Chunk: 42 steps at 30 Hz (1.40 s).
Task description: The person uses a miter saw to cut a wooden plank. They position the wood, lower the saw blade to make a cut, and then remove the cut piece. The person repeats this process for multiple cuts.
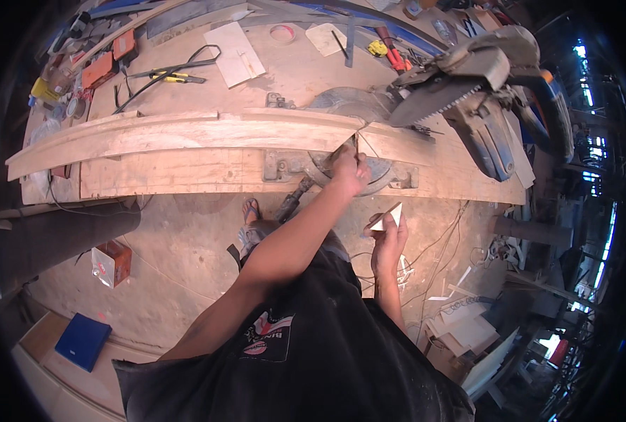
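A long pale wooden board [165, 133] lies across the miter saw's round base [344, 102], against a wooden strip behind it. My left hand [351, 172] reaches over the front of the base to the board, with its fingers closed near a dark line on the wood. A thin dark tip shows at the fingers; what it belongs to is too small to name. Lower and to the right, in front of the bench edge, my right hand [390, 243] grips a small triangular block [390, 217] with a pale face. The miter saw's toothed blade [436, 105] is raised to the right.
The saw's head and handle [545, 116] overhang the bench's right side. A utility knife [179, 77], a pale panel [234, 55], a tape roll [282, 33] and orange tools [100, 69] lie farther back. A box [112, 264] and cables [450, 232] are on the floor.
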Each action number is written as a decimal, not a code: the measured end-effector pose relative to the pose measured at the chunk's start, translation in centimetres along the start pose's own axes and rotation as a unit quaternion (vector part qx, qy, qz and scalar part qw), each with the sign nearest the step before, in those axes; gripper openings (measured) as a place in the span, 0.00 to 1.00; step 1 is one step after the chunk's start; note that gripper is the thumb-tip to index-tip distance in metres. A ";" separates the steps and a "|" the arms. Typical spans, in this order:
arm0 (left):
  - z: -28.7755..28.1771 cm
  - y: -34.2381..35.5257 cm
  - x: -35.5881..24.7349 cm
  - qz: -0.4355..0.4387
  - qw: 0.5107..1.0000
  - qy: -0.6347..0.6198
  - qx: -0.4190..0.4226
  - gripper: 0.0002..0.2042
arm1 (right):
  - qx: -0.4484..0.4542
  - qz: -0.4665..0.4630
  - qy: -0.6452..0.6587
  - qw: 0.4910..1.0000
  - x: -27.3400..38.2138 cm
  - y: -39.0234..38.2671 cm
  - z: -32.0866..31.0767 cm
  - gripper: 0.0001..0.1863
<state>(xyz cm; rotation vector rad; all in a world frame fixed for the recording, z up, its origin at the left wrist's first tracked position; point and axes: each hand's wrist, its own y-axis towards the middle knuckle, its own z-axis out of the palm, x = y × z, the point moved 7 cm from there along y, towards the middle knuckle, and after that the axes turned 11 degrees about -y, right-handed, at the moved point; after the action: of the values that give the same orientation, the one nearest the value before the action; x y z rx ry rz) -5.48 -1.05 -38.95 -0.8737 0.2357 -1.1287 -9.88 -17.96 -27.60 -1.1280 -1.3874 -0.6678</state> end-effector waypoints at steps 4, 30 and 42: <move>2.1 3.4 -0.7 -0.040 0.998 -0.012 0.041 0.16 | 0.020 0.037 0.038 0.998 -2.2 -0.8 -2.8 0.12; 1.7 5.1 -1.8 0.037 0.977 -0.025 -0.209 0.21 | -0.016 0.079 0.096 0.992 -7.3 2.0 -9.8 0.13; 0.7 6.2 -3.1 0.162 0.925 -0.024 -0.343 0.20 | -0.055 0.092 0.099 0.989 -9.1 3.0 -14.0 0.17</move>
<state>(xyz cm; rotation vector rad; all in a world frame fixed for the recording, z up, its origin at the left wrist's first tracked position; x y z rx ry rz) -2.25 2.84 -43.68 -1.4178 0.7371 -0.7055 -2.65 -31.62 -34.60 -1.2259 -1.0753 -0.7082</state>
